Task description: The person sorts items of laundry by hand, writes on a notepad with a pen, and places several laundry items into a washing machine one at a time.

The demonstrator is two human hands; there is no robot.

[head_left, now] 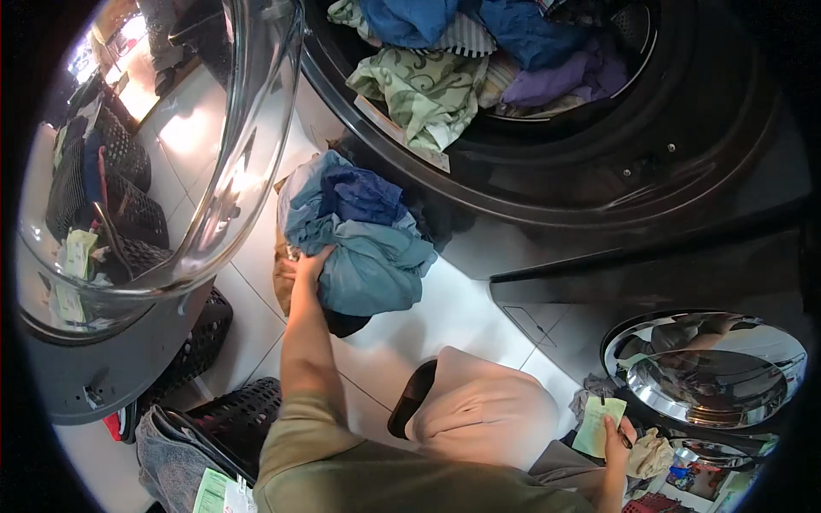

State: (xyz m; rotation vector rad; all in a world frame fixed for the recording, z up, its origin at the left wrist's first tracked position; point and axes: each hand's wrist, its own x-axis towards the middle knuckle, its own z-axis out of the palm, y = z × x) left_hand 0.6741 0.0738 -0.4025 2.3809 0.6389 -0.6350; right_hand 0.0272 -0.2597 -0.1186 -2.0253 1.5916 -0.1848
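Note:
My left hand [312, 261] grips the near-left side of a bundle of blue and teal fabric [372, 256], its fingers partly hidden in the folds. The bundle is over a brown bag or cloth on the floor, below the front-loading washer or dryer. At the lower right, my right hand [617, 436] holds a pale green paper slip [600, 420] and a dark, slim object, perhaps a pen or clip. In the open drum lie mixed fabrics; a green patterned cloth [436, 90] hangs over its rim, with purple cloth [564, 80] beside it.
The machine's open glass door [256, 192] arches across the left. A black perforated basket [240, 417] stands at lower left beside a grey towel [168, 449]. More baskets show through the glass. A closed round door [705, 385] is at right, with crumpled beige cloth [651, 454] below it.

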